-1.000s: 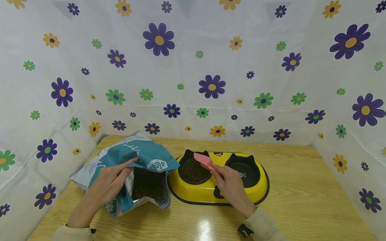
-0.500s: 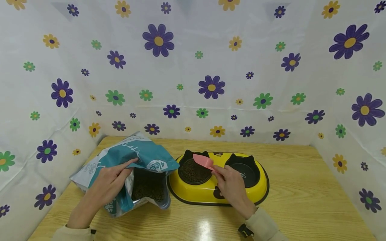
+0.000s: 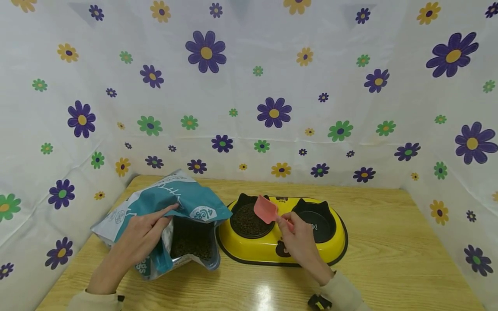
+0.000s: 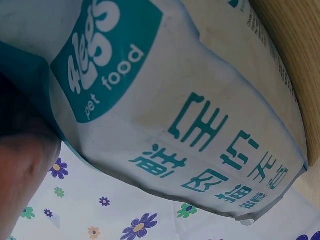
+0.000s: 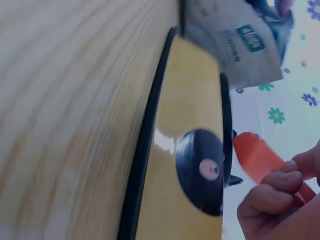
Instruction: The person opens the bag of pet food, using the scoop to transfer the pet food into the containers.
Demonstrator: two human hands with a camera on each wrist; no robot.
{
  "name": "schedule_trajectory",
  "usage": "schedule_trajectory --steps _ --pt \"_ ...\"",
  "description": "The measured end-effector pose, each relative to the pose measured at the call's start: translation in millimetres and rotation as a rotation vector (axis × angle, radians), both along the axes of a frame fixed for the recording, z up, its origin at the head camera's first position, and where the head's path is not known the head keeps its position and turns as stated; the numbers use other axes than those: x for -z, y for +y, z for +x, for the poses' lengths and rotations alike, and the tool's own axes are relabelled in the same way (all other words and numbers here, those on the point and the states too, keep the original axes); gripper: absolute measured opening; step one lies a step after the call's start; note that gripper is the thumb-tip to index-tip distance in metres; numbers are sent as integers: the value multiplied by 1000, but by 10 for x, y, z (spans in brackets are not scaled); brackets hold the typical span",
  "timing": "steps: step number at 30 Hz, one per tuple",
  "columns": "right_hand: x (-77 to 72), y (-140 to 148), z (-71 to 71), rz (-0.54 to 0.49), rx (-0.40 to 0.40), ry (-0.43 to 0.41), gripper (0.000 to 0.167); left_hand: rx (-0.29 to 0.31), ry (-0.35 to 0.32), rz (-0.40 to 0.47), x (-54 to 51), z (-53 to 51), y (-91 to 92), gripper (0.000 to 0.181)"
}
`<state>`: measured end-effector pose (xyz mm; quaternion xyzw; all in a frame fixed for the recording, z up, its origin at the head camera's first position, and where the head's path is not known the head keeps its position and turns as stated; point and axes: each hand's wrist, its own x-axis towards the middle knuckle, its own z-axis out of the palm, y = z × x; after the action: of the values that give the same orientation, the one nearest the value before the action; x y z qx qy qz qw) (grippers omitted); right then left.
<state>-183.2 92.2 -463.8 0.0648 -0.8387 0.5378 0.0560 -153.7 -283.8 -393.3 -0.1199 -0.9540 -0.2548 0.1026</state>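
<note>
My right hand (image 3: 299, 242) pinches the handle of a pink scoop (image 3: 266, 209). The scoop hangs over the left black cat-eared bowl (image 3: 250, 235), where brown kibble lies. In the right wrist view, curled fingers (image 5: 272, 192) hold the scoop (image 5: 254, 154) above the rim. At the left, my left hand (image 3: 136, 237) grips the mouth of a teal and white pet food bag (image 3: 155, 196), its index finger stretched along the folded top. The bag leans over, its opening showing kibble (image 3: 190, 246) inside. In the left wrist view the bag (image 4: 150, 115) hides most of that hand.
A yellow double-bowl stand (image 3: 249, 250) with a black base rim holds both bowls. The right bowl (image 3: 317, 220) shows a fish-bone print on its bottom. Everything stands on a wooden table (image 3: 397, 246), backed by a white flower-patterned cloth (image 3: 241, 90).
The pink scoop has turned over the left bowl, its broad face showing now, and has shifted slightly right. My left hand and the bag keep their places.
</note>
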Motion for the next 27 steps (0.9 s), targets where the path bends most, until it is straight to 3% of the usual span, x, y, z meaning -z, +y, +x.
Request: schedule_trajectory --steps 5,8,11,18,23,27 --pt "-33 36 21 -303 -84 -221 35 2 9 0 1 -2 6 40" --pt "-51 69 36 -494 -187 -357 40 6 15 0 1 0 5 40" --pt "-60 103 52 -598 -319 -440 39 8 19 3 5 0 2 40" --pt "-62 112 137 -666 -572 -475 30 8 25 3 15 -2 -7 40" --pt "-59 78 214 -647 -714 -446 29 8 25 5 13 -3 -2 40" --pt "-91 35 283 -578 -808 -413 40 9 32 4 17 0 4 39"
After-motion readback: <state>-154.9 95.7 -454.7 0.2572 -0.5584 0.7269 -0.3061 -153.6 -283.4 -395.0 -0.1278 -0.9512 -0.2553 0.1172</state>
